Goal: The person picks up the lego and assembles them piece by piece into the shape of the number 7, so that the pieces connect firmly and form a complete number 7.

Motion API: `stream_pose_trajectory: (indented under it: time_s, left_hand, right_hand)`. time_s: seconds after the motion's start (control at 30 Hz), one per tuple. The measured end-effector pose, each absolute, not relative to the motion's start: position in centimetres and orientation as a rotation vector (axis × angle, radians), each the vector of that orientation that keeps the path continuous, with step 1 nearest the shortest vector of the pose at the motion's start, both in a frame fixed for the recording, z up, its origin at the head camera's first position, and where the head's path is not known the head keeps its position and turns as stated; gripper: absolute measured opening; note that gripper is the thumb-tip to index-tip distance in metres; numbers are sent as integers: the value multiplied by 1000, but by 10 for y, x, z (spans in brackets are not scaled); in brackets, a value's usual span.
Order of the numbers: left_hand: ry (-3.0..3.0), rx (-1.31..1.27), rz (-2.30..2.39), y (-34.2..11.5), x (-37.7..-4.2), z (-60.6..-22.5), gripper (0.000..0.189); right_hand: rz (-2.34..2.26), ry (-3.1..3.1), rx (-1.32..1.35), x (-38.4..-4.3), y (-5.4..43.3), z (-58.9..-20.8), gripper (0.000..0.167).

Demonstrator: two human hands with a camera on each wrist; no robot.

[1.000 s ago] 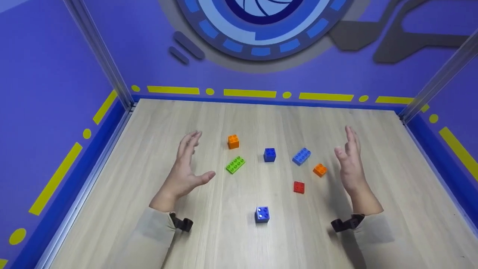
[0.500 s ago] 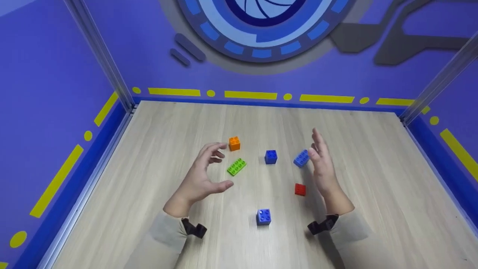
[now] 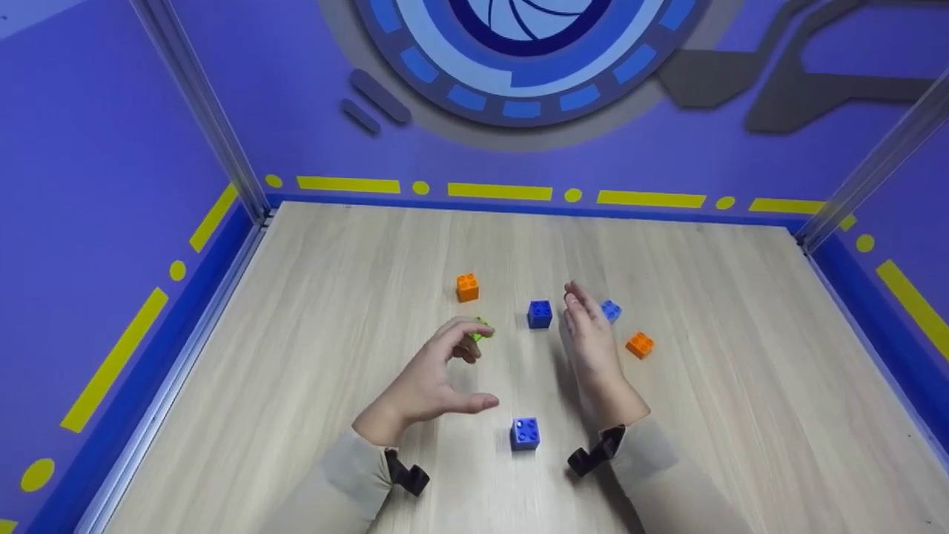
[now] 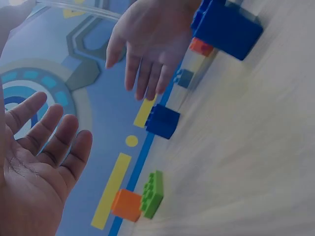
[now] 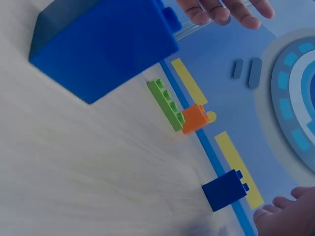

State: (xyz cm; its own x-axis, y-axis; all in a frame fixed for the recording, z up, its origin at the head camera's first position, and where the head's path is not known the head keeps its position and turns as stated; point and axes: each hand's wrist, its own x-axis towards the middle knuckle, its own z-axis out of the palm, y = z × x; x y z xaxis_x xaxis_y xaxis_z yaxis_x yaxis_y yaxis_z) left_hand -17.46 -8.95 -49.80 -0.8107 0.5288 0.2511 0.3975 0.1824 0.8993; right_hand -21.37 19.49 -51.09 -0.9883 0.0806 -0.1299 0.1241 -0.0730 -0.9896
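Observation:
My left hand hovers over the table's middle, thumb spread from bent fingers, holding nothing. Its fingers mostly cover a green brick in the head view. Facing it is my right hand, fingers fairly straight and likewise holding nothing. Between the wrists, nearer me, a blue brick sits on the table. A second blue brick lies farther off, left of the right fingertips. Behind those fingers a lighter blue brick is partly hidden. The red brick cannot be seen in the head view.
One orange brick stands beyond the left hand; another orange brick lies right of the right hand. The wooden table is bounded by a purple back wall and side walls. Black mounts sit on both wrists.
Both hands have moved inward towards each other. The right hand has uncovered the right orange brick and now blocks the red one; the left has come over the green brick. The bricks have stayed put.

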Motion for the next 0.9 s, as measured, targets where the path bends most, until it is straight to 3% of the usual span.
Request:
stream_pose_trajectory:
  time_s: [0.63,0.9]
  left_hand:
    - [2082,910,1584,-49,-161,-542,82]
    - [2082,956,1529,-42,-158,-549,62]
  right_hand:
    - [-1769,2701,-9,-226,186,-553,61]
    - [-1605,2884,-33,-227,183,-557,58]
